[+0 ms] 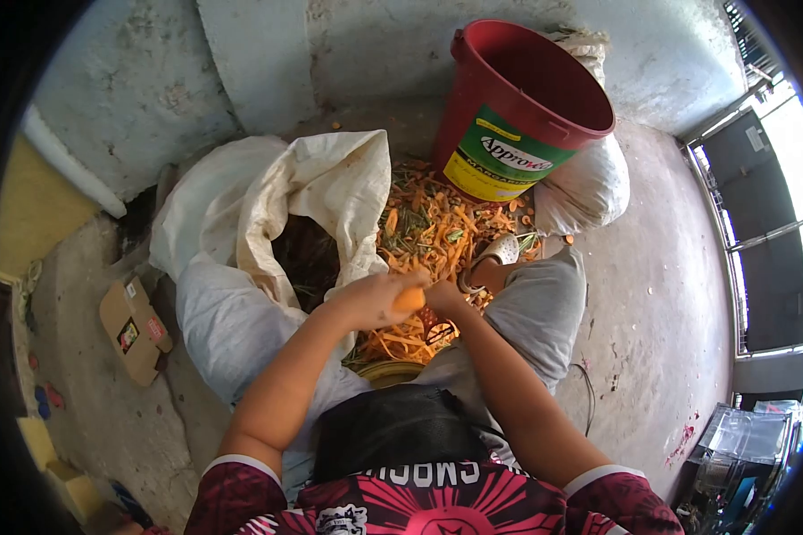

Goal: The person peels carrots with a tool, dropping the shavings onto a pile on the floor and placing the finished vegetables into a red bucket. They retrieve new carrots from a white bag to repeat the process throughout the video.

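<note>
An orange carrot (pixel 409 300) is held in my left hand (pixel 372 299), its fingers wrapped round it. Right beside it, my right hand (pixel 446 296) is closed close to the carrot's end; what it grips is too small to make out. Below the hands and between my legs lie orange peelings (pixel 397 341). More peelings mixed with green stems (pixel 428 218) cover the floor ahead. To the left stands an open white sack (pixel 361 178) with dark contents.
A red bucket (pixel 526 80) with a green and yellow label stands at the upper right, against a stuffed white sack (pixel 589 192). Flattened cardboard (pixel 134 330) lies at the left. A pale wall (pixel 357 53) rises behind. Dark crates (pixel 745 446) stand at the lower right.
</note>
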{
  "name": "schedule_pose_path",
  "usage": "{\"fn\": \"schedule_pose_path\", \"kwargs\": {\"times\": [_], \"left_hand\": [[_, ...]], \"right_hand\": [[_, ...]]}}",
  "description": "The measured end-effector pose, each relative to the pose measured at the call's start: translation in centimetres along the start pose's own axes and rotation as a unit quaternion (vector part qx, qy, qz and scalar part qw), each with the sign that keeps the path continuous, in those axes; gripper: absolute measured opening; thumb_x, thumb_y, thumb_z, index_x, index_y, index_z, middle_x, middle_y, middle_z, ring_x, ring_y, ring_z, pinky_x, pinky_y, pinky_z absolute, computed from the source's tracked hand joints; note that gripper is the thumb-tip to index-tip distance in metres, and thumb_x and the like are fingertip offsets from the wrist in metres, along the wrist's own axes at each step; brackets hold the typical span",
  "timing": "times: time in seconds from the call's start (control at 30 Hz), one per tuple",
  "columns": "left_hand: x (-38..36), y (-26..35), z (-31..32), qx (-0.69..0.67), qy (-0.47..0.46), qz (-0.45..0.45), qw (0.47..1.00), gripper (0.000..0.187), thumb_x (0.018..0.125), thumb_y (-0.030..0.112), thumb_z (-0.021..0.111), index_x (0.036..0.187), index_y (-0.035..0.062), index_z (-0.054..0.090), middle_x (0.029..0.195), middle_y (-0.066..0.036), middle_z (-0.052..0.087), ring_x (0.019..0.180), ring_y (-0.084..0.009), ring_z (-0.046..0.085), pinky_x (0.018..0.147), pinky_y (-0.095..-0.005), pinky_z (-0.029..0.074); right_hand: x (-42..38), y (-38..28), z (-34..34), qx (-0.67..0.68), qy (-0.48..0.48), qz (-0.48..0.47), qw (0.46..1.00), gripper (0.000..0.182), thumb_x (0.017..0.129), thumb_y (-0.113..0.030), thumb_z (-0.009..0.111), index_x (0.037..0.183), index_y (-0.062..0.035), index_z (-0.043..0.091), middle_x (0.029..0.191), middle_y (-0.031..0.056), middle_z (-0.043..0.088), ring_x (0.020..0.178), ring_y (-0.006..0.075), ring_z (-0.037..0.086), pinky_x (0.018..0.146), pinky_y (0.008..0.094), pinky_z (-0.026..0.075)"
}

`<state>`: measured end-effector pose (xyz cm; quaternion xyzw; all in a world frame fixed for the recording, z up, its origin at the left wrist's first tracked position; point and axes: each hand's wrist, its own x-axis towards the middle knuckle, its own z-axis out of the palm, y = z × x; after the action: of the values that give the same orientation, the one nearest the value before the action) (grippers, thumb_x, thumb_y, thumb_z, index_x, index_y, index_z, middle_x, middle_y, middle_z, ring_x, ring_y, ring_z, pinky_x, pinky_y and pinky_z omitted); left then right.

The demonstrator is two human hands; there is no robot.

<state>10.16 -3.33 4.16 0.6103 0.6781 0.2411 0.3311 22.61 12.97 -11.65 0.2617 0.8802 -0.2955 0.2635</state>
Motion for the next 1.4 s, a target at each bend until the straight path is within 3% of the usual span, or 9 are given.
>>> {"fn": "schedule_pose_path", "kwargs": {"times": [0.13, 0.33, 0.43, 0.57, 0.67, 0.87, 1.07, 1.23, 1.4], "left_hand": [[0.5, -1.9, 1.2, 0.216, -0.277, -0.114, 0.929, 0.055, 0.064, 0.014, 0.063, 0.114, 0.0168, 0.039, 0.087, -0.014, 0.058, 0.082, -0.0279, 0.057, 0.067, -0.0378, 0.044], [7.1, 2.3, -6.1, 0.238, -0.289, 0.064, 0.925, 0.044, 0.061, 0.009, 0.067, 0.1, 0.008, 0.045, 0.084, -0.013, 0.057, 0.081, -0.0272, 0.056, 0.067, -0.0376, 0.045], [11.9, 10.3, -14.2, 0.335, -0.043, 0.107, 0.935, 0.042, 0.066, 0.011, 0.06, 0.107, 0.0112, 0.048, 0.101, -0.009, 0.054, 0.094, -0.026, 0.053, 0.073, -0.0366, 0.045], [16.6, 13.6, -19.5, 0.257, 0.6, 0.265, 0.709, 0.041, 0.066, 0.015, 0.062, 0.103, 0.0107, 0.046, 0.101, -0.009, 0.048, 0.089, -0.0271, 0.052, 0.075, -0.0398, 0.042], [14.8, 12.2, -20.5, 0.185, 0.588, 0.344, 0.708, 0.04, 0.068, 0.014, 0.063, 0.103, 0.0075, 0.046, 0.091, -0.009, 0.053, 0.091, -0.0267, 0.051, 0.077, -0.0374, 0.043], [7.1, -7.3, -13.7, -0.004, 0.309, -0.065, 0.949, 0.018, 0.074, 0.018, 0.055, 0.083, 0.0037, 0.051, 0.071, -0.01, 0.056, 0.067, -0.0254, 0.054, 0.061, -0.0317, 0.042], [-0.1, -20.2, -3.8, 0.004, -0.013, -0.41, 0.912, 0.025, 0.072, 0.024, 0.057, 0.084, 0.0026, 0.056, 0.075, -0.012, 0.059, 0.071, -0.0243, 0.056, 0.065, -0.0338, 0.042], [-1.6, -22.6, 2.7, -0.106, 0.108, -0.402, 0.903, 0.035, 0.072, 0.023, 0.056, 0.099, 0.0015, 0.052, 0.091, -0.016, 0.058, 0.084, -0.0287, 0.055, 0.074, -0.0347, 0.042], [-1.2, -26.3, 7.3, -0.082, 0.095, -0.431, 0.894, 0.046, 0.071, 0.022, 0.056, 0.106, -0.0057, 0.044, 0.101, -0.023, 0.053, 0.096, -0.034, 0.05, 0.083, -0.0378, 0.04]], "right_hand": [[1.0, 1.5, 1.8, -0.037, -0.032, -0.029, 0.998, 0.035, 0.079, -0.029, 0.047, 0.07, 0.0035, 0.058, 0.065, 0.0164, 0.057, 0.058, 0.027, 0.055, 0.057, 0.0368, 0.044], [1.1, 1.4, 1.9, -0.169, -0.013, -0.142, 0.975, 0.033, 0.08, -0.026, 0.045, 0.071, 0.0032, 0.058, 0.066, 0.0153, 0.057, 0.058, 0.0274, 0.055, 0.054, 0.0373, 0.043], [1.9, 1.6, 2.3, -0.038, -0.032, -0.041, 0.998, 0.035, 0.08, -0.027, 0.043, 0.07, 0.0035, 0.057, 0.065, 0.0155, 0.056, 0.058, 0.0273, 0.054, 0.055, 0.0381, 0.042], [1.2, 0.2, 1.1, -0.122, -0.064, -0.037, 0.99, 0.021, 0.073, -0.017, 0.052, 0.09, -0.0051, 0.057, 0.069, 0.0125, 0.057, 0.065, 0.0277, 0.056, 0.055, 0.0373, 0.044], [1.0, 0.2, 0.3, -0.051, -0.002, -0.02, 0.999, 0.025, 0.075, -0.024, 0.048, 0.077, -0.0003, 0.056, 0.065, 0.0138, 0.056, 0.059, 0.0276, 0.055, 0.056, 0.0376, 0.043], [1.3, 2.8, -3.8, 0.377, 0.108, 0.086, 0.916, 0.023, 0.079, -0.003, 0.045, 0.099, -0.0004, 0.055, 0.09, 0.0138, 0.06, 0.059, 0.0173, 0.058, 0.049, 0.029, 0.047], [-8.9, -7.0, -15.5, 0.618, 0.188, 0.077, 0.759, 0.017, 0.079, -0.015, 0.05, 0.086, -0.0015, 0.058, 0.068, 0.0065, 0.052, 0.05, 0.0133, 0.051, 0.042, 0.0232, 0.042], [-7.7, -5.0, -20.0, 0.403, 0.231, -0.045, 0.885, 0.02, 0.082, -0.015, 0.046, 0.092, -0.0017, 0.058, 0.077, 0.008, 0.06, 0.052, 0.0111, 0.055, 0.042, 0.0223, 0.045], [0.0, 1.1, -17.9, 0.399, 0.331, -0.038, 0.854, 0.022, 0.081, -0.018, 0.049, 0.092, -0.0015, 0.057, 0.075, 0.0073, 0.059, 0.059, 0.0127, 0.051, 0.055, 0.0269, 0.042]]}}
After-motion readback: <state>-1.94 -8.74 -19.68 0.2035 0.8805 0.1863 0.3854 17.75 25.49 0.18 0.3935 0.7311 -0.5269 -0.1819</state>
